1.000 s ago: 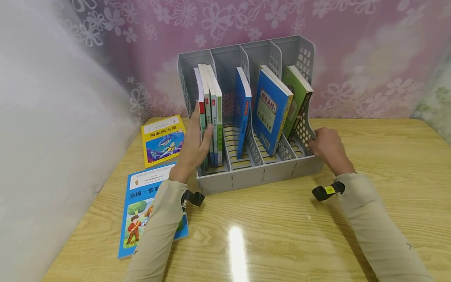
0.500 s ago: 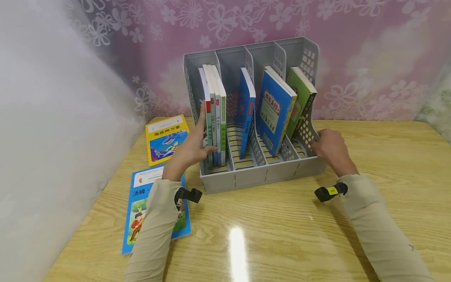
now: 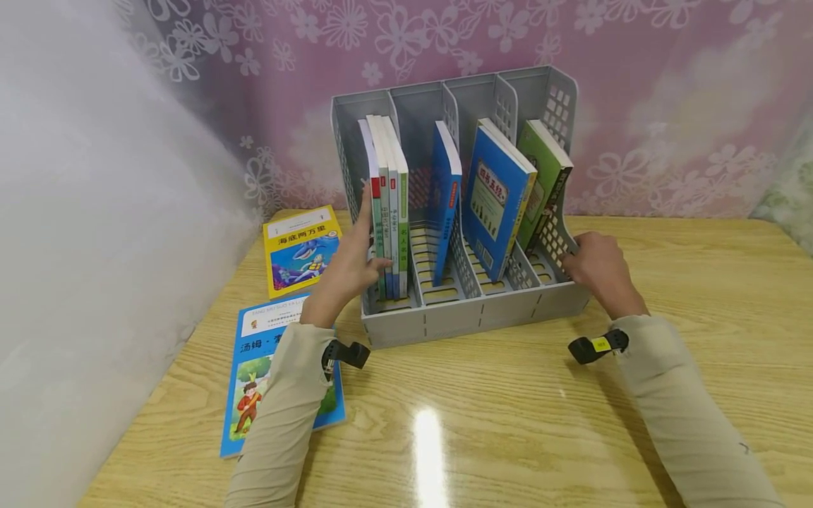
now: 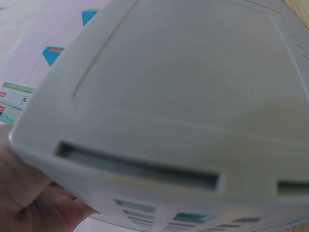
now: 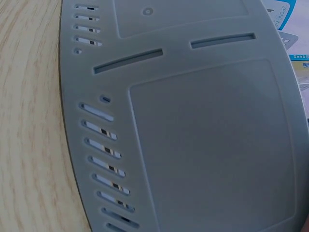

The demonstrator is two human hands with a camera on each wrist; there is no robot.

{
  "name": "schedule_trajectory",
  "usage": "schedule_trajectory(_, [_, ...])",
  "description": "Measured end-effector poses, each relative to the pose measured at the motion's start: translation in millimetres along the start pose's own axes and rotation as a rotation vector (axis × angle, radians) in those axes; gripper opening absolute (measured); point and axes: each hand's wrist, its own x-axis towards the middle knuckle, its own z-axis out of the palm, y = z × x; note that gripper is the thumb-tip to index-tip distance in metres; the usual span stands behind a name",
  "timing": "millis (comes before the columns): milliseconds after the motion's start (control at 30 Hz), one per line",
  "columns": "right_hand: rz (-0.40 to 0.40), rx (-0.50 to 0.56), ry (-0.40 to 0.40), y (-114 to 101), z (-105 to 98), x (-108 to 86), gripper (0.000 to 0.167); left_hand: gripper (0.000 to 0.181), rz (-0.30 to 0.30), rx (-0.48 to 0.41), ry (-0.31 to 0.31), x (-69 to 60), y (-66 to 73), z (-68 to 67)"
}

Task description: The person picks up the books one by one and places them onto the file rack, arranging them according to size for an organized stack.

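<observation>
A grey file rack (image 3: 451, 321) with several upright compartments stands on the table. My left hand (image 3: 346, 271) grips its left side wall, fingers along the outside and thumb over the front edge, close to several thin books (image 3: 389, 212) in the leftmost compartment. In the left wrist view that hand (image 4: 31, 188) wraps the perforated wall. At the rack's right side my right hand (image 3: 600, 271) grips the wall's lower front edge; its fingertips are hidden. A slim blue book (image 3: 447, 204), a thicker blue book (image 3: 495, 197) and a green book (image 3: 543, 183) lean in the other compartments.
Left of the rack, a yellow-covered book (image 3: 301, 250) and a blue-covered book (image 3: 254, 367) lie flat on the wooden table (image 3: 508, 423). The left forearm partly covers the blue one. A flowered pink curtain (image 3: 432, 35) hangs behind.
My left thumb has come down from beside the book spines to the wall's front edge. The whole head view has shifted slightly. My right hand keeps its grip.
</observation>
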Motion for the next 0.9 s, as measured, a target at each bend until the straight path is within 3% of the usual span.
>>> schedule_trajectory(133, [0.000,-0.005,-0.002,0,1,-0.2,0.030,0.127,-0.023,0.029,0.015,-0.5,1.3,2.3])
schedule_trajectory(467, [-0.034,0.015,0.022,-2,1,-2.3,0.026,0.118,-0.009,-0.015,0.080,-0.9,-7.8,4.6])
schedule_trajectory(733, [-0.025,0.011,0.002,-2,1,-2.0,0.028,0.112,0.056,-0.030,-0.013,2.6,-14.5,1.9])
schedule_trajectory(900, [-0.009,0.012,-0.002,-2,0,-1.9,0.030,0.115,0.101,-0.065,-0.038,4.6,-15.4,0.8])
